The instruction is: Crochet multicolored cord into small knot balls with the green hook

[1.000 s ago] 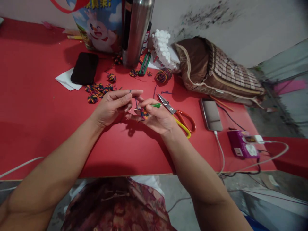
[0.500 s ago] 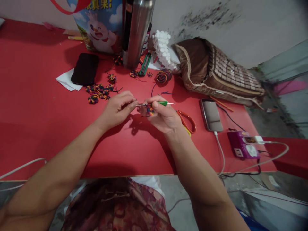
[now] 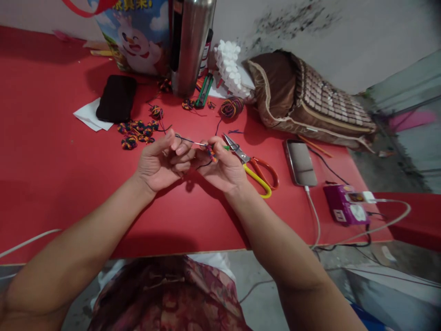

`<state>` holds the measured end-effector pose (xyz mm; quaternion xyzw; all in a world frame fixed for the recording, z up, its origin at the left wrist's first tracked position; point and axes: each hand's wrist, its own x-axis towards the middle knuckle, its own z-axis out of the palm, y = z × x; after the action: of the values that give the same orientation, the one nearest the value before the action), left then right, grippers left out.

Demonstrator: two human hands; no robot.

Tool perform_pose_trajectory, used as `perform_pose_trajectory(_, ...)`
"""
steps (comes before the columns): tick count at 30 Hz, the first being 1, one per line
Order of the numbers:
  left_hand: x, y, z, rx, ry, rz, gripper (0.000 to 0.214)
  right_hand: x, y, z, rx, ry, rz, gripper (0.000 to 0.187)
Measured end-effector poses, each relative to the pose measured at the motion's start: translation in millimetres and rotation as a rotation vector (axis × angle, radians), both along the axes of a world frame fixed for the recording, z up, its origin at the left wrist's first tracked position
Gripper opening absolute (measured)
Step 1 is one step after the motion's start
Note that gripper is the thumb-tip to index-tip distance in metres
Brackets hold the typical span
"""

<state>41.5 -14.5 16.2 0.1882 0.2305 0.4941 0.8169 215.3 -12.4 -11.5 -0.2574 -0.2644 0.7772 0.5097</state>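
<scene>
- Head view, bench: the red bench (image 3: 193, 220) spans the view, its far edge against a pale wall (image 3: 372, 50) with dark blotches; gray floor (image 3: 255, 273) shows below the near edge.
- Right hand (image 3: 222, 168): fingers clamped on a green-handled hook (image 3: 199, 144), above the bench. A small multicolored crochet piece (image 3: 212, 154) sits at these fingers, beside the hook.
- Left hand (image 3: 165, 158): fingers partly curled, palm turned up; a dark yarn strand (image 3: 188, 139) runs from them toward the hook. Whether they pinch the strand cannot be told.
- Bench, left: finished-looking crochet pieces (image 3: 129, 142); beyond them, a black phone (image 3: 116, 98) partly on white paper (image 3: 87, 116).
- Bench, rear: printed bag (image 3: 138, 46), steel flask (image 3: 193, 50), green cutter (image 3: 204, 91), yarn ball (image 3: 231, 107).
- Bench, right: scissors (image 3: 245, 159) with spread blades just beside the right hand; brown cushion (image 3: 320, 101) near the wall; cabled phone (image 3: 301, 163); purple socket box (image 3: 339, 202).
</scene>
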Motion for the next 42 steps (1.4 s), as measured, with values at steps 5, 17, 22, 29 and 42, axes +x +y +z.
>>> perform_pose_trajectory(5,-4,4,-9.6,-0.054,0.005,0.039,0.052,1,-1,0.8,0.037,-0.076,0.018,0.032)
perform_pose_trajectory(17,-11,12,-30.8,0.287,0.354,0.141,0.042,-1,2,-1.3,0.038,-0.134,-0.017,0.035)
perform_pose_trajectory(22,-11,10,-18.2,0.363,0.348,0.111,0.046,-1,2,1.2,0.028,-0.090,-0.001,0.035)
perform_pose_trajectory(29,-18,17,-16.2,0.395,0.278,0.088,0.034,2,-1,6.8,0.019,-0.113,0.094,0.037)
perform_pose_trajectory(42,-36,26,-23.7,0.389,0.312,-0.074,0.053,6,6,0.4,-0.008,-0.096,0.021,0.033)
